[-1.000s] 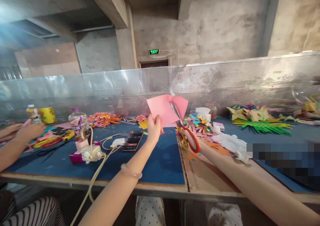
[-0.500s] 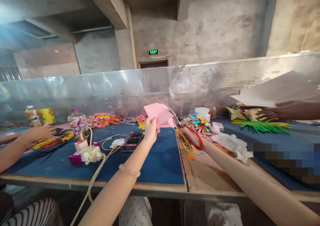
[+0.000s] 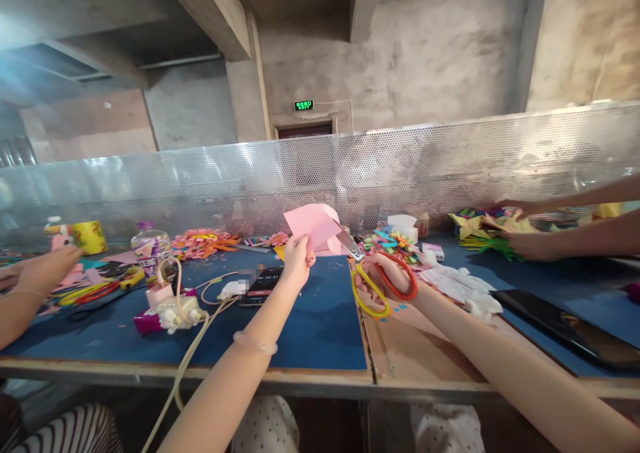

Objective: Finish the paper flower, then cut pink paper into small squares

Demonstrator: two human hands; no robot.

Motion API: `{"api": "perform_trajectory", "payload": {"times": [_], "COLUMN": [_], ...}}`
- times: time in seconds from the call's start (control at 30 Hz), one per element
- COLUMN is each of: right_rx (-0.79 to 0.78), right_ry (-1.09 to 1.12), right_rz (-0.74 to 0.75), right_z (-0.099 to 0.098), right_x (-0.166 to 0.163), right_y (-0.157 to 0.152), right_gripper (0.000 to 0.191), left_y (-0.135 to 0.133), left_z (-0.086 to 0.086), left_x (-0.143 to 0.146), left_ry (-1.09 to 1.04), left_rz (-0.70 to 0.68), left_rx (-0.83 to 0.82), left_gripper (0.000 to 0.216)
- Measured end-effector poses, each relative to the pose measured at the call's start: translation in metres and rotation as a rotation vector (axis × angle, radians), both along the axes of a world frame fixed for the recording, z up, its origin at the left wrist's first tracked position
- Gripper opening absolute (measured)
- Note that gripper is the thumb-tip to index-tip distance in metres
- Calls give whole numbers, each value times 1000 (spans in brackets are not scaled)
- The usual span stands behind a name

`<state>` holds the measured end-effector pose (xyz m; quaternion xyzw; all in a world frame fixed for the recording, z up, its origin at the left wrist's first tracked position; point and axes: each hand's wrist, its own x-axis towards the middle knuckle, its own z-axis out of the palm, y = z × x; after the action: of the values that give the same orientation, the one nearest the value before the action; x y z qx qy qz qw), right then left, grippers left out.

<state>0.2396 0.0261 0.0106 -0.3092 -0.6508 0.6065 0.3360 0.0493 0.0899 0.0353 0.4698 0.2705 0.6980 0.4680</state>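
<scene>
My left hand (image 3: 298, 263) pinches a sheet of pink paper (image 3: 307, 225) by its lower edge, above the blue table mat. The sheet stands up from my fingers and its right side curls over. In my right hand (image 3: 379, 278) is a pair of scissors (image 3: 354, 247) with one red and one yellow handle loop. The loops stand apart. The blades point up and left to the right side of the pink paper, and their tips are partly hidden at it.
Nearby lie a phone (image 3: 263, 285), a power strip (image 3: 175, 313) with cables, pink-orange paper pieces (image 3: 205, 243), crumpled white plastic (image 3: 463, 286) and a dark phone (image 3: 570, 329). Other people's hands work at left (image 3: 47, 273) and right (image 3: 535, 243). A perforated metal screen (image 3: 240, 179) stands behind.
The scissors' handle loops have spread and shifted slightly; their pivot now shows. At right, the co-worker's large white sheet has gone and both their hands are at the yellow and green papers.
</scene>
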Motion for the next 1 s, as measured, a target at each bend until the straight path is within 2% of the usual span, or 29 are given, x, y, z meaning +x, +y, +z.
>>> {"api": "perform_trajectory", "payload": {"times": [0.17,0.3,0.67,0.83,1.0], "right_rx": [-67,-93,-190,-129,-88], "right_ry": [112,104,160,187,145], "right_rz": [5,29,-5,-26,-68], "right_z": [-11,-18,-16,-14,-13], "right_x": [1,2,1,2,0], "right_y": [14,24,20,14,15], "right_gripper": [51,48,43,39,47], "left_y": [-5,-6,-10,-10,-8], "left_z": [1,-1,2,3,2], "left_x": [4,7,6,5,6], "left_ry": [72,77,48,36,42], "left_rz": [-17,1,-29,-26,-15], "left_rx": [-3,-28,20,38,32], "left_gripper": [24,28,21,21,21]}}
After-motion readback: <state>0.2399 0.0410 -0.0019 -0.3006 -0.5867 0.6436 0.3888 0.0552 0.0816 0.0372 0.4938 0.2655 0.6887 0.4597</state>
